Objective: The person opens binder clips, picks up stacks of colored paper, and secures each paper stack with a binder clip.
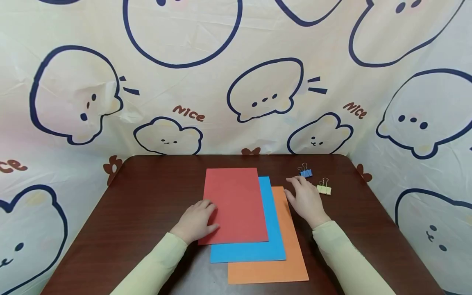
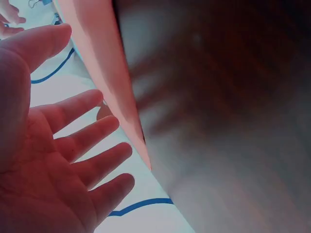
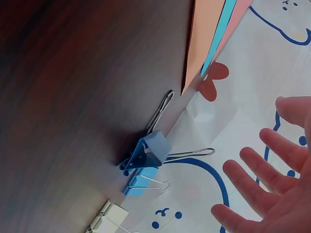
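A red sheet of paper (image 1: 236, 205) overlaps a blue sheet (image 1: 274, 221), which overlaps an orange sheet (image 1: 269, 272); they fan toward the lower right. My left hand (image 1: 197, 221) is over the red sheet's left edge, fingers extended and palm bare in the left wrist view. Just right of the papers, my right hand (image 1: 306, 200) reaches toward the clips with spread fingers and holds nothing. Near its fingertips is a blue binder clip (image 3: 153, 148), its wire handles splayed. Behind that one sit a lighter blue clip (image 3: 141, 182) and a pale yellow binder clip (image 1: 324, 189).
The dark brown wooden table (image 1: 147, 196) extends on both sides of the papers. A pale cloth (image 1: 214, 90) printed with cartoon bears hangs behind it and along both sides.
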Available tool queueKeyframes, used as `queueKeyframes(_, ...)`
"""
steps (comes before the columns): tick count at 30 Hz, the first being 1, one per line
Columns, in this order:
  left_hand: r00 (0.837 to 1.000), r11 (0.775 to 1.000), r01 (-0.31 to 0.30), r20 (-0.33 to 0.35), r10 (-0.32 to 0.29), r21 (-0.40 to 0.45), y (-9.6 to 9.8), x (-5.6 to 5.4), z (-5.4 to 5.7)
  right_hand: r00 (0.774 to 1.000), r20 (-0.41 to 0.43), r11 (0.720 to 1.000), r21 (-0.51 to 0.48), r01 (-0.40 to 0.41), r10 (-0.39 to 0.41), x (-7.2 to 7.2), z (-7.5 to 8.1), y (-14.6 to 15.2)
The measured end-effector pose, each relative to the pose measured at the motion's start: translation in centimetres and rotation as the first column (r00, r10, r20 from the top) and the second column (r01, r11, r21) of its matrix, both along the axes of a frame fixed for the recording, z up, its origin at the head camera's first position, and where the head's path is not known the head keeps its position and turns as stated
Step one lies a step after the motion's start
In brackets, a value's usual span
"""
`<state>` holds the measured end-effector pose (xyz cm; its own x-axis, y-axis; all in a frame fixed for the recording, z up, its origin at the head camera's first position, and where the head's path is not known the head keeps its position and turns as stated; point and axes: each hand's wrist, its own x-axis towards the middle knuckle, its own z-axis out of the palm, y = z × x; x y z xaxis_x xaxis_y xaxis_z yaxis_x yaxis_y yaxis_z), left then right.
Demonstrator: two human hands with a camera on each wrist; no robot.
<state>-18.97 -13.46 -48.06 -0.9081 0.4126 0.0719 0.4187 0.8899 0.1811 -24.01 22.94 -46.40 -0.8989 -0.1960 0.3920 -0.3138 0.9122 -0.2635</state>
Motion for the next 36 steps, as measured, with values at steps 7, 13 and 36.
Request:
queueKeyframes(7,0.998,1.0,-0.015,0.062,0.016,-0.009,0.0,-0.1,-0.2,1.0,0.015,1.0,-0.011,0.017,-0.017,-0.2,-0.2,0.6)
queueKeyframes(13,0.997,1.0,-0.011,0.077,0.012,-0.013,0.0,-0.3,0.0,0.998,0.046,0.999,-0.015,0.046,-0.045,-0.5,-0.1,1.2)
queueKeyframes(36,0.997,1.0,-0.014,0.077,0.015,-0.01,0.2,-0.2,0.2,0.993,0.084,0.996,-0.003,0.086,-0.086,-0.8,0.6,2.9)
